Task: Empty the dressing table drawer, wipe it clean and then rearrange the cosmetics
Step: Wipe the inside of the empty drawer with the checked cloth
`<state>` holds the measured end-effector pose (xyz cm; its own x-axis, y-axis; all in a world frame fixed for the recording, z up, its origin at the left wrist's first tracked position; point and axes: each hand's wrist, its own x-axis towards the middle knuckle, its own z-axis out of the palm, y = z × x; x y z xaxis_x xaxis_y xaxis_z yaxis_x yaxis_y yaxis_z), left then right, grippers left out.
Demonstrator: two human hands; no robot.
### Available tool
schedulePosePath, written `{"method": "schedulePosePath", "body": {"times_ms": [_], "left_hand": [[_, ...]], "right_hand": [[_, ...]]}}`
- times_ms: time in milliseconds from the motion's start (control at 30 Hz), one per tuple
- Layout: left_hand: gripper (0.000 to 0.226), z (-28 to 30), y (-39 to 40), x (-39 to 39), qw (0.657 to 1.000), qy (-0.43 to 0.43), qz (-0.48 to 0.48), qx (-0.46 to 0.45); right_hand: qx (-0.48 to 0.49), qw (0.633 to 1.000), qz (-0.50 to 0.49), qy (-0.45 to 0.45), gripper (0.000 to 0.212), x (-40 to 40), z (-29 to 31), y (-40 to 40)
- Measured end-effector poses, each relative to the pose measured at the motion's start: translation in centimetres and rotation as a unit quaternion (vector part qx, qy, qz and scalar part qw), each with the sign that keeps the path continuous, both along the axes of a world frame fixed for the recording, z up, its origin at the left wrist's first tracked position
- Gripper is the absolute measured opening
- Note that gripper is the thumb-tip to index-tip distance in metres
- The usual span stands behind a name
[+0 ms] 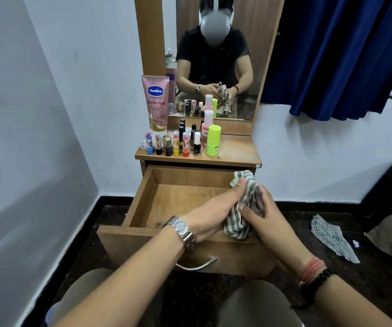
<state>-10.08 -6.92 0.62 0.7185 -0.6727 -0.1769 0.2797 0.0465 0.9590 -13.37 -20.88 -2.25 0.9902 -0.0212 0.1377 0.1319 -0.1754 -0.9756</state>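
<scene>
Nearest, both hands meet over the near right corner of the pulled-out drawer. Left hand, steel watch on its wrist: grip curled round the checked cloth, thumb pressed on the upper fold. Right hand, red thread and dark bead bracelet at the wrist: fingers wrapped against the cloth's right side. Cloth bunched between the two grips, its lower end hanging at the drawer's front edge.

Drawer: wooden, open, bare board floor showing inside; curved metal handle on the front panel.

Floor, right: second checked cloth lying flat, well apart from the drawer.

Tabletop, beyond the drawer: cosmetics in a cluster at left. Front row of small lip balms and nail polish bottles, upright; lime-green bottle at the row's right end; pink bottle with white cap just behind it. Pink tube standing at far left, reading "Vaseline" and "Gluta-Hya". Smaller labels too small to read.

Farthest: mirror, reflecting the person and the bottles; blue curtain to its right.
</scene>
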Motion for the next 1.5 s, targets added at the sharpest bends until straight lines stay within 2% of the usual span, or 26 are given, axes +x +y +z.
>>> {"method": "schedulePosePath", "body": {"times_ms": [67, 133, 167, 200, 267, 333, 367, 433, 500, 567, 633, 733, 833, 900, 1033, 1100, 1300, 1433, 1500], "left_hand": [[0.050, -0.9, 0.9, -0.2, 1.000, -0.021, -0.019, -0.011], [0.047, -1.6, 1.6, -0.4, 0.991, -0.131, -0.013, 0.028], [0.049, -2.2, 1.8, -0.5, 0.974, -0.214, 0.012, 0.067], [0.051, -2.9, 2.1, -0.5, 0.944, -0.306, 0.043, 0.114], [0.057, -4.1, 2.6, -0.7, 0.856, -0.450, 0.083, 0.239], [0.063, -5.2, 3.2, -0.7, 0.765, -0.526, 0.090, 0.361], [0.063, -5.6, 3.4, -0.6, 0.745, -0.535, 0.090, 0.388], [0.061, -5.9, 3.5, -0.5, 0.754, -0.518, 0.092, 0.393], [0.058, -6.0, 3.4, -0.2, 0.755, -0.503, 0.085, 0.411], [0.054, -6.0, 3.3, -0.1, 0.742, -0.498, 0.070, 0.444], [0.050, -6.0, 3.3, -0.4, 0.723, -0.505, 0.065, 0.467], [0.049, -5.8, 3.1, -0.7, 0.705, -0.524, 0.058, 0.474], [0.052, -5.6, 3.3, -0.6, 0.708, -0.522, 0.040, 0.473], [0.054, -5.7, 3.6, -0.4, 0.709, -0.516, 0.033, 0.480], [0.055, -5.8, 5.2, 0.5, 0.712, -0.484, 0.045, 0.507], [0.052, -5.7, 6.2, 1.1, 0.712, -0.472, 0.056, 0.517], [0.053, -5.5, 7.2, 1.7, 0.721, -0.434, 0.038, 0.539], [0.053, -5.2, 6.9, 1.6, 0.734, -0.413, 0.024, 0.539], [0.052, -5.1, 6.9, 1.6, 0.739, -0.410, 0.023, 0.534]], "right_hand": [[0.004, 1.000, -0.003, 0.010, 0.072, 0.0, -0.2, -0.6], [-0.031, 0.999, -0.016, 0.003, 0.059, 0.0, -0.6, -0.8], [-0.052, 0.998, -0.027, -0.001, 0.053, 0.1, -0.8, -0.7], [-0.070, 0.997, -0.040, -0.003, 0.049, 0.2, -0.9, -0.5], [-0.086, 0.995, -0.053, -0.004, 0.046, 0.7, -0.7, -0.5], [-0.085, 0.994, -0.068, 0.008, 0.046, 1.8, -0.3, -0.8], [-0.088, 0.993, -0.077, 0.017, 0.045, 2.6, 0.0, -0.9], [-0.126, 0.988, -0.086, 0.019, 0.045, 4.3, 0.7, -0.9], [-0.224, 0.971, -0.085, -0.005, 0.048, 6.2, 1.1, -0.6], [-0.365, 0.929, -0.052, -0.013, 0.052, 8.1, 0.9, -0.2], [-0.466, 0.884, 0.012, 0.024, 0.063, 9.8, -0.1, 0.3], [-0.567, 0.808, 0.124, 0.101, 0.078, 11.7, -2.7, 1.3], [-0.621, 0.744, 0.191, 0.156, 0.087, 12.9, -5.2, 2.2], [-0.627, 0.735, 0.195, 0.168, 0.087, 13.6, -6.1, 2.6], [-0.614, 0.742, 0.207, 0.170, 0.089, 14.4, -6.5, 4.1], [-0.610, 0.742, 0.235, 0.146, 0.085, 14.2, -6.6, 5.4], [-0.615, 0.712, 0.335, 0.058, 0.071, 11.6, -5.9, 5.5], [-0.658, 0.690, 0.299, 0.053, 0.070, 11.0, -4.9, 3.9], [-0.658, 0.694, 0.281, 0.081, 0.069, 12.0, -4.6, 4.3]]}}
